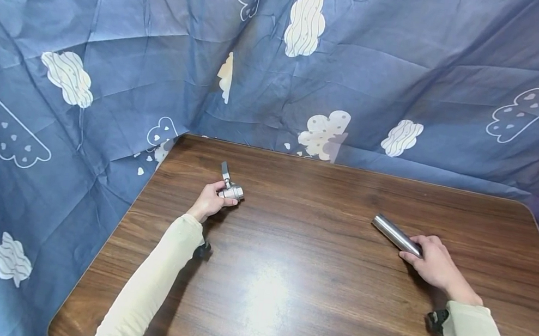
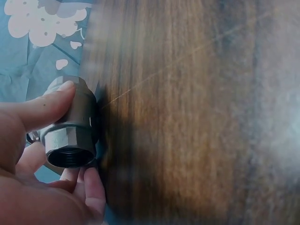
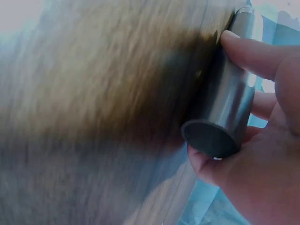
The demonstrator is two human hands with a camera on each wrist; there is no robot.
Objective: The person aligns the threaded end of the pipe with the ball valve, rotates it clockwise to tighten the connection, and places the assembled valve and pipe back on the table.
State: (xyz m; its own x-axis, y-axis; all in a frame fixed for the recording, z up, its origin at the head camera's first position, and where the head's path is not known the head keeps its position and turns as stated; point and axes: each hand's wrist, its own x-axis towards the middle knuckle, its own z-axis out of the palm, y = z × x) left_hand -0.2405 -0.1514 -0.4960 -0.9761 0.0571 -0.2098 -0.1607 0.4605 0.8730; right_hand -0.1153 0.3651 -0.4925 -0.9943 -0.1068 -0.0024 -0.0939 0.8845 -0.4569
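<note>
The left hand (image 1: pixel 209 202) grips a silvery metal ball valve (image 1: pixel 233 192) with a flat grey lever (image 1: pixel 225 171), thumb on one side of the body and fingers on the other. In the left wrist view the open, threaded end of the valve faces the camera. The right hand (image 1: pixel 436 264) grips a smooth, shiny steel cylinder (image 1: pixel 395 234) near its closer end; the far end points away and toward the left. The valve is over the left back part of the bench (image 1: pixel 319 255), the cylinder over its right half, well apart from each other; whether either one touches the surface I cannot tell. Pale cream sleeves (image 1: pixel 154 282) cover both forearms, and a small black device (image 1: pixel 437 320) sits at each wrist.

The bench has a brown wood-grain top with rounded corners, and a bright patch of light reflects off it between the forearms. Behind it and along its left side hangs creased blue fabric (image 1: pixel 258 90) printed with white clouds and little hearts, turning purplish at the far right.

Counted: two hands, two sleeves, two black devices, one valve with one lever, one cylinder, one bench; the printed clouds are many.
</note>
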